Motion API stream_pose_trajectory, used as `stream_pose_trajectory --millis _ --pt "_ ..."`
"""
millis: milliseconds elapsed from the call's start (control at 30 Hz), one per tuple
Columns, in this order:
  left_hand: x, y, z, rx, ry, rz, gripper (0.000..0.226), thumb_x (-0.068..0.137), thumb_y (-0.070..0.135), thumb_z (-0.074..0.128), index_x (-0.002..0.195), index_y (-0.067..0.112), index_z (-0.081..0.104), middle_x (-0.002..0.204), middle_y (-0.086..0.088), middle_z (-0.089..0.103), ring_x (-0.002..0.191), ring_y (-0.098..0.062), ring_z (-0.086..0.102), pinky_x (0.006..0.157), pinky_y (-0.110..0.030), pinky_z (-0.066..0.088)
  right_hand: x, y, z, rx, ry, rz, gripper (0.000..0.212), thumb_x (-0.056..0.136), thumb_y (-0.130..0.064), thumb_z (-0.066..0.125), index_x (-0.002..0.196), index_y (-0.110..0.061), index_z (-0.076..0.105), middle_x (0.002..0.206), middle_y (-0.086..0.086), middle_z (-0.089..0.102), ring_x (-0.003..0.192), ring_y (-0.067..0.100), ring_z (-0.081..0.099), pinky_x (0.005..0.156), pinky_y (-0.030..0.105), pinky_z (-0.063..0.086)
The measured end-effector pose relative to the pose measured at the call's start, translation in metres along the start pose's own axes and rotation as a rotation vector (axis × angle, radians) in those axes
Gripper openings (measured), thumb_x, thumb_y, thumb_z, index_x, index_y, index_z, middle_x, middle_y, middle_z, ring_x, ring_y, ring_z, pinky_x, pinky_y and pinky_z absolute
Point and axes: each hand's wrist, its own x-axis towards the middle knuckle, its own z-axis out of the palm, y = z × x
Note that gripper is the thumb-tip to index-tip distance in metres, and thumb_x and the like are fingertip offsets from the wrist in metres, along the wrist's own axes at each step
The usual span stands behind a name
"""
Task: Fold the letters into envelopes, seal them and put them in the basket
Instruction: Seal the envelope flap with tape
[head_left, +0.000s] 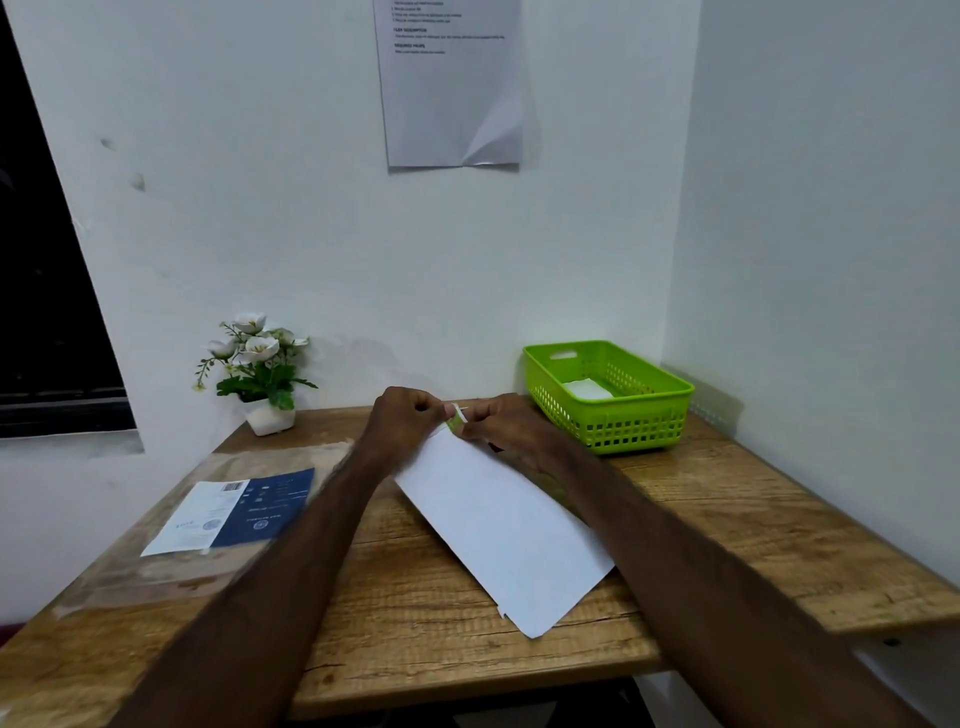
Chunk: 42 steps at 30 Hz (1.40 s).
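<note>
A white envelope (498, 525) lies slanted on the wooden table (415, 639), its far end lifted between my hands. My left hand (402, 421) and my right hand (511, 426) meet at that far end with fingers curled, pinching a small greenish strip (457, 419) at the envelope's flap. The green plastic basket (613, 397) stands at the back right, a white envelope (587, 388) lying inside it. The envelope's contents are hidden.
A clear plastic sleeve with a blue and white label (234, 512) lies on the left of the table. A small white pot of white flowers (260, 374) stands at the back left. Walls close the back and right; a printed sheet (452, 83) hangs above.
</note>
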Motion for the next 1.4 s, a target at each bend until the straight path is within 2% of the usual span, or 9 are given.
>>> stream_pose_trajectory --millis 167,400,500,633,733,900,1067,1267,1400 --pt "0.001 -0.004 -0.003 -0.012 -0.007 0.006 0.022 0.088 0.038 0.076 0.075 0.02 0.08 0.064 0.006 0.072 0.058 -0.004 0.057 0.058 -0.027 0.043 0.002 0.001 0.004 -0.021 -0.002 0.054 0.01 0.087 -0.024 0.072 0.091 -0.021 0.081 0.082 -0.004 0.072 0.074 0.008 0.063 0.068 0.026 0.049" --pt "-0.002 -0.002 0.0 0.002 -0.015 0.034 0.024 0.086 0.037 0.078 0.074 0.017 0.08 0.059 0.007 0.068 0.048 0.003 0.049 0.047 -0.015 0.037 0.0 0.005 0.009 -0.026 0.069 -0.021 0.034 0.086 -0.05 0.073 0.068 -0.024 0.063 0.058 -0.001 0.045 0.054 0.014 0.035 0.054 0.028 0.028" --pt "-0.002 0.0 -0.001 0.03 -0.006 0.042 0.021 0.087 0.036 0.077 0.076 0.018 0.08 0.069 0.006 0.074 0.055 0.002 0.057 0.054 -0.018 0.043 -0.003 -0.001 0.004 -0.042 0.033 -0.02 0.021 0.091 -0.035 0.074 0.079 -0.019 0.07 0.051 -0.007 0.045 0.044 0.006 0.031 0.047 0.023 0.024" --pt "-0.002 0.003 -0.002 0.004 -0.003 0.049 0.02 0.088 0.035 0.076 0.077 0.02 0.08 0.071 0.005 0.075 0.063 -0.003 0.061 0.06 -0.024 0.046 -0.006 -0.008 -0.001 0.063 -0.017 -0.006 0.006 0.088 -0.011 0.074 0.091 -0.011 0.079 0.065 -0.005 0.07 0.055 0.004 0.06 0.055 0.017 0.048" --pt "-0.003 0.005 -0.001 -0.026 0.0 0.053 0.019 0.087 0.035 0.077 0.077 0.019 0.081 0.073 0.003 0.076 0.066 -0.007 0.061 0.062 -0.026 0.046 -0.002 -0.003 0.0 0.107 0.023 0.013 0.016 0.085 -0.016 0.076 0.098 -0.01 0.081 0.079 0.001 0.073 0.065 0.007 0.065 0.059 0.019 0.051" --pt "-0.005 0.003 -0.003 -0.011 -0.003 0.044 0.02 0.088 0.034 0.077 0.076 0.019 0.081 0.073 0.004 0.076 0.065 -0.006 0.062 0.062 -0.028 0.047 -0.001 0.0 -0.003 0.04 0.002 0.0 0.017 0.09 -0.017 0.075 0.104 -0.008 0.078 0.064 -0.013 0.069 0.053 -0.003 0.059 0.048 0.012 0.044" --pt "-0.002 0.006 -0.006 0.008 0.022 0.047 0.018 0.091 0.029 0.073 0.081 0.017 0.081 0.077 0.005 0.076 0.069 -0.006 0.063 0.063 -0.023 0.046 0.003 -0.005 -0.005 -0.052 -0.022 0.064 0.029 0.079 -0.001 0.069 0.104 -0.012 0.08 0.1 0.009 0.078 0.083 0.013 0.07 0.075 0.029 0.057" --pt "0.006 0.0 -0.029 -0.054 0.155 0.008 0.019 0.093 0.027 0.069 0.081 0.018 0.08 0.081 0.011 0.073 0.076 -0.007 0.065 0.065 -0.023 0.048 0.001 -0.01 -0.024 -0.172 -0.087 0.152 0.045 0.063 -0.042 0.086 0.1 -0.018 0.08 0.1 0.002 0.079 0.1 0.022 0.074 0.092 0.042 0.059" --pt "0.012 -0.01 -0.051 -0.133 0.269 0.004 0.018 0.094 0.025 0.069 0.078 0.026 0.076 0.079 0.009 0.072 0.073 -0.009 0.064 0.066 -0.026 0.049 -0.009 -0.018 -0.041 -0.191 -0.21 0.238 0.052 0.068 -0.035 0.091 0.11 -0.008 0.075 0.106 0.008 0.078 0.105 0.027 0.073 0.088 0.039 0.058"
